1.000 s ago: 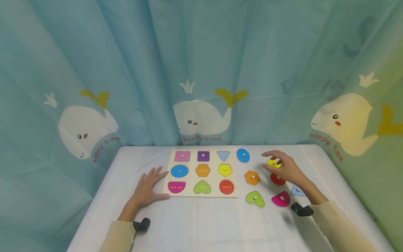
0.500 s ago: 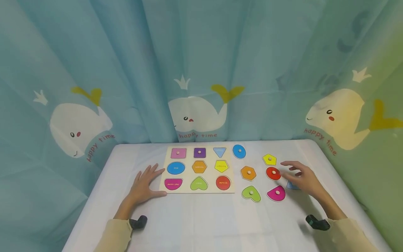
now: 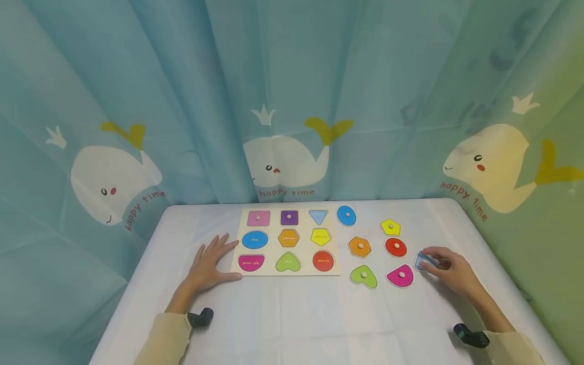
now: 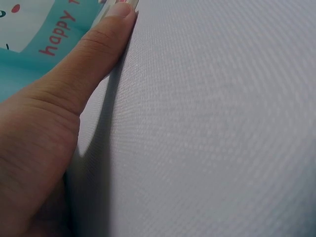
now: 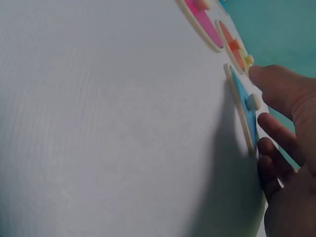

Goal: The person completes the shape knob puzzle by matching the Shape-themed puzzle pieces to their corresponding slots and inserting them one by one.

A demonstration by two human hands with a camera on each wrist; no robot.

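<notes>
My left hand (image 3: pixel 206 266) rests at the left edge of a cream shape puzzle board (image 3: pixel 269 272), fingers spread and thumb at its near corner. In the left wrist view the thumb (image 4: pixel 84 69) lies straight, its tip at the board's edge. At the far right of the table, my right hand (image 3: pixel 456 271) reaches over a light-blue triangle piece (image 3: pixel 420 260). In the right wrist view the thumb and fingers stand apart around its white knob (image 5: pixel 253 102), and the triangle lies on the cloth. A pink rectangle (image 3: pixel 253 219) and a purple square (image 3: pixel 285 221), both knobbed, sit in the board.
Between board and right hand lie loose knobbed pieces: a blue oval (image 3: pixel 344 219), yellow pentagon (image 3: pixel 387 230), orange hexagon (image 3: pixel 356 249), red circle (image 3: pixel 391 249), green heart (image 3: pixel 370 281) and magenta half round (image 3: pixel 396 280). A whale-print curtain (image 3: pixel 383 126) hangs behind the white table (image 3: pixel 292 324).
My right hand has moved from above the yellow pentagon, rightward and nearer, down to the light-blue triangle. The left hand stays at the board. The head view has shifted slightly.
</notes>
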